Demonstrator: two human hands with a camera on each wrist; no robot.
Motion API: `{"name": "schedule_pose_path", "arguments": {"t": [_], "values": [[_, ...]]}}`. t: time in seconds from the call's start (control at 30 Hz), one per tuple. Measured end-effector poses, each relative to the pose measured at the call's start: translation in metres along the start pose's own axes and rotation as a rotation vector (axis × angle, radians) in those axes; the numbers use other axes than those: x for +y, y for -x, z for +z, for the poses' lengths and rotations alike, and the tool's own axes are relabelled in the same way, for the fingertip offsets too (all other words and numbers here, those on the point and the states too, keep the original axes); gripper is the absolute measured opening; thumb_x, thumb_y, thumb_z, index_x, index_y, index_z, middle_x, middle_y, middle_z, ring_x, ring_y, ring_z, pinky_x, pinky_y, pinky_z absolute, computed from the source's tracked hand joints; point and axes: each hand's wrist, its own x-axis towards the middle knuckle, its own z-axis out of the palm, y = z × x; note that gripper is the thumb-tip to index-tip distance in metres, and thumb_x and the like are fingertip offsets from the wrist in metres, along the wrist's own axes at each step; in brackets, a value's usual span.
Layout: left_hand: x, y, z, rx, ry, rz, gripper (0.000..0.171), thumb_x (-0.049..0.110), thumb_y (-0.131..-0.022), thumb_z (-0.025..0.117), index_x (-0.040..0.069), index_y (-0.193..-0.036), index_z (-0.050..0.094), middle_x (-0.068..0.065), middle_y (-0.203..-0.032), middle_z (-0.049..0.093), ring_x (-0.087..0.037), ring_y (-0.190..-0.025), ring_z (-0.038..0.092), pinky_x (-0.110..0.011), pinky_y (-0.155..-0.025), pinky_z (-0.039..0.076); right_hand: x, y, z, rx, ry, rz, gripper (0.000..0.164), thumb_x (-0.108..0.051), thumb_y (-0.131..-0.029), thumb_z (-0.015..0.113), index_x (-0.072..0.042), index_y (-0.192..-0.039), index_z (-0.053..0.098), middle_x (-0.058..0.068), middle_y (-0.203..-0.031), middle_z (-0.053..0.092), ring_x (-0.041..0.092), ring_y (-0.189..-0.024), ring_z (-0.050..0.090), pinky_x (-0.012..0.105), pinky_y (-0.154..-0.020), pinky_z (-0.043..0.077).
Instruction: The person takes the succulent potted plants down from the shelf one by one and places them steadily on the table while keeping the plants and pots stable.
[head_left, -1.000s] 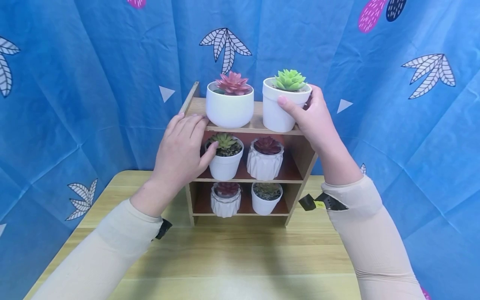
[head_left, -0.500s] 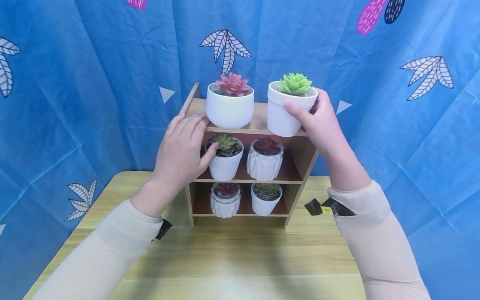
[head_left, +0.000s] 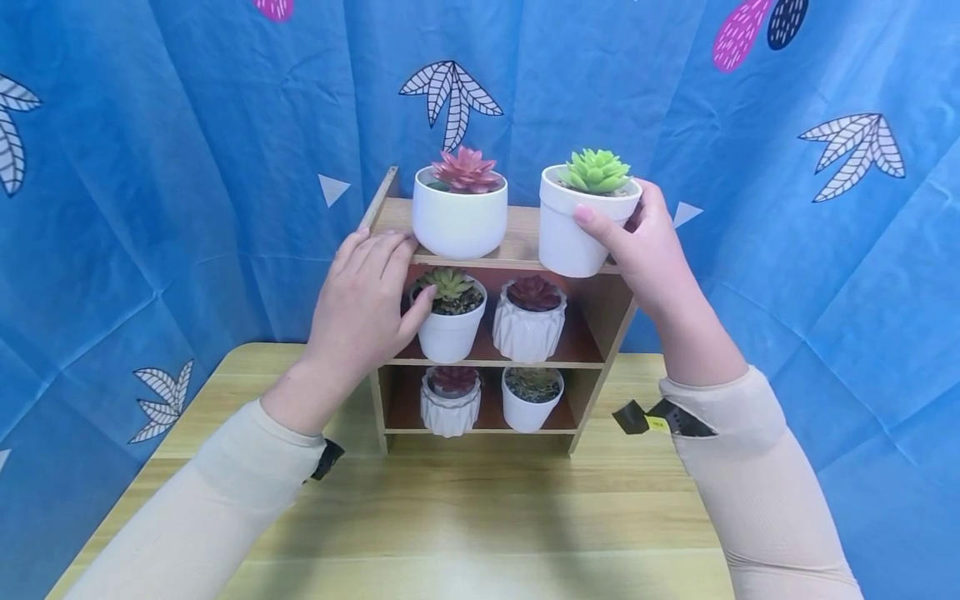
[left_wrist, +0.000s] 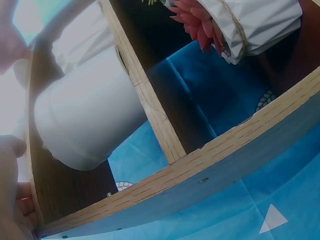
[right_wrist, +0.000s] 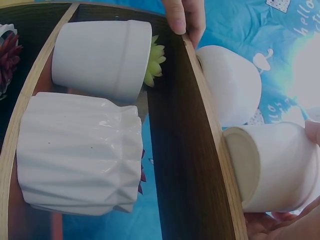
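Note:
A small wooden shelf (head_left: 521, 225) with three levels stands on the table. My right hand (head_left: 651, 250) grips a white pot with a bright green succulent (head_left: 573, 233), thumb at the front and fingers behind, at the right of the top board. In the right wrist view the base of this pot (right_wrist: 245, 170) is right at the board's edge. My left hand (head_left: 367, 292) holds the board's left front corner, fingers on top and thumb below. Beside it, a rounded white pot with a pink succulent (head_left: 459, 221) sits on the top board.
On the middle level are a white pot with a green succulent (head_left: 452, 329) and a faceted pot with a dark red one (head_left: 529, 329). The lowest level holds another faceted pot (head_left: 450, 408) and a smooth pot (head_left: 531, 404). A blue patterned curtain (head_left: 247, 167) surrounds the wooden table (head_left: 465, 517).
My right hand has moved the pot with the bright green succulent to the right and slightly towards me along the top board. My left hand has stayed in place.

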Motion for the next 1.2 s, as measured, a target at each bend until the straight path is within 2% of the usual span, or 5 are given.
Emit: {"name": "schedule_pose_path", "arguments": {"t": [0.43, 0.73, 0.9, 1.07, 1.2], "values": [[0.0, 0.001, 0.0, 0.008, 0.0, 0.003, 0.061, 0.038, -0.092, 0.066, -0.005, -0.133, 0.056, -0.022, -0.132, 0.06, -0.037, -0.126, 0.053, -0.045, -0.121, 0.022, -0.005, 0.008, -0.006, 0.003, -0.041, -0.005, 0.04, -0.017, -0.087, 0.071, -0.007, -0.125, 0.061, 0.013, -0.115, 0.064, 0.027, -0.106, 0.058, 0.034, -0.085, 0.049], [0.0, 0.001, 0.0, 0.009, -0.004, 0.011, 0.061, 0.038, -0.092, 0.066, -0.006, -0.134, 0.056, -0.023, -0.132, 0.06, -0.038, -0.126, 0.053, -0.045, -0.121, 0.021, -0.013, 0.025, -0.009, 0.078, 0.055, 0.094, 0.065, -0.02, -0.089, 0.07, -0.01, -0.143, 0.036, 0.008, -0.137, 0.047, 0.022, -0.121, 0.048, 0.035, -0.094, 0.042], [0.001, 0.001, -0.001, 0.008, -0.005, 0.011, 0.062, 0.039, -0.092, 0.066, -0.005, -0.134, 0.056, -0.022, -0.133, 0.06, -0.037, -0.127, 0.053, -0.045, -0.121, 0.021, -0.016, 0.03, -0.01, 0.075, 0.05, 0.082, 0.063, -0.019, -0.089, 0.069, -0.01, -0.143, 0.037, 0.01, -0.137, 0.049, 0.024, -0.12, 0.049, 0.034, -0.093, 0.043], [0.0, 0.001, -0.001, 0.0, -0.007, 0.006, 0.062, 0.039, -0.092, 0.066, -0.005, -0.134, 0.055, -0.022, -0.134, 0.059, -0.037, -0.128, 0.052, -0.045, -0.121, 0.02, -0.018, 0.034, -0.011, 0.084, 0.041, 0.086, 0.064, -0.02, -0.089, 0.069, -0.01, -0.143, 0.036, 0.009, -0.14, 0.044, 0.024, -0.122, 0.048, 0.034, -0.094, 0.042], [0.0, 0.001, -0.001, -0.006, -0.004, 0.002, 0.062, 0.039, -0.092, 0.066, -0.005, -0.134, 0.055, -0.022, -0.134, 0.059, -0.037, -0.128, 0.052, -0.044, -0.122, 0.019, -0.019, 0.037, -0.012, 0.062, 0.037, 0.073, 0.058, -0.019, -0.089, 0.067, -0.01, -0.141, 0.041, 0.01, -0.136, 0.048, 0.024, -0.119, 0.049, 0.033, -0.092, 0.043]]}}
